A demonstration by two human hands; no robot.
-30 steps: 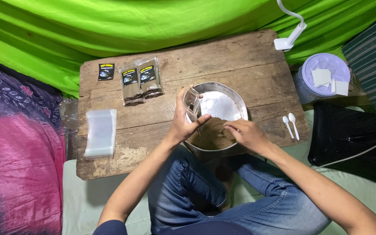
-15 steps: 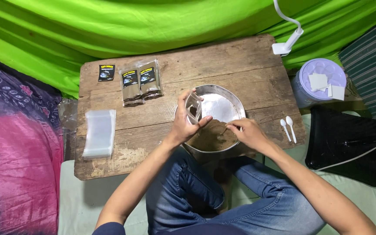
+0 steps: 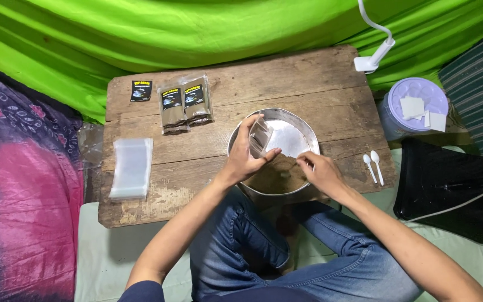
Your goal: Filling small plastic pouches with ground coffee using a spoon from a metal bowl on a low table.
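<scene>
Two hands worked over a metal bowl (image 3: 308, 131) at the centre of a wooden table (image 3: 308, 72). The left hand (image 3: 245, 159), fingers clasped around a small clear pouch (image 3: 260, 137), had raised it slightly higher over the bowl than a second earlier, its mouth tilted toward the right. The right hand (image 3: 320, 170) had drawn a little to the right, fingers pinched together over the brown powder (image 3: 278, 178) heaped at the bowl's near side; what they pinched could not be told. Filled packets (image 3: 184, 106) lay at upper left of the table, a stack of empty bags (image 3: 131, 168) at far left, two white spoons (image 3: 373, 166) at right.
</scene>
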